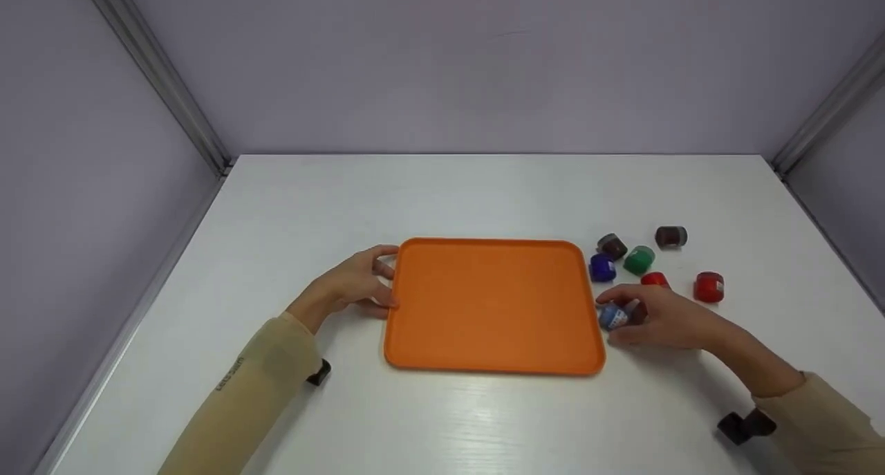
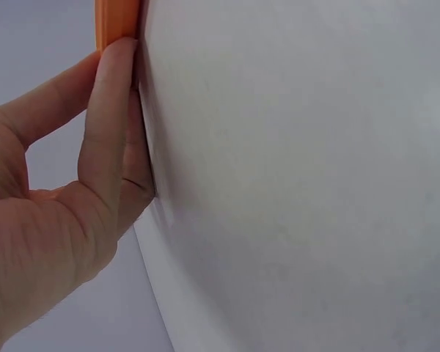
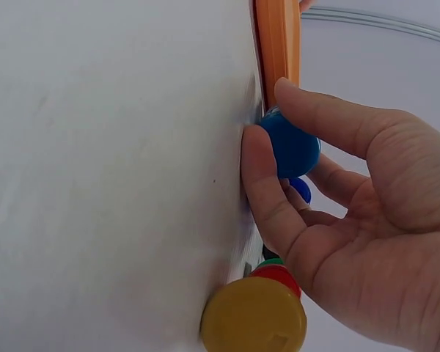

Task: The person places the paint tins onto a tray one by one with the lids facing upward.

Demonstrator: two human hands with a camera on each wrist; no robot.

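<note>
Your left hand rests straight-fingered against the orange tray's left rim. Your right hand pinches a blue-capped jar beside the right rim; contents apparently paint. Tray holds nothing.

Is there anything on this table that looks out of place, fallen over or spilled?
Nothing is spilled. The small paint jars to the right of the orange tray lie scattered, several seemingly on their sides, not standing in order. The right hand pinches a blue-capped jar; the left hand touches the tray's left edge.
</note>
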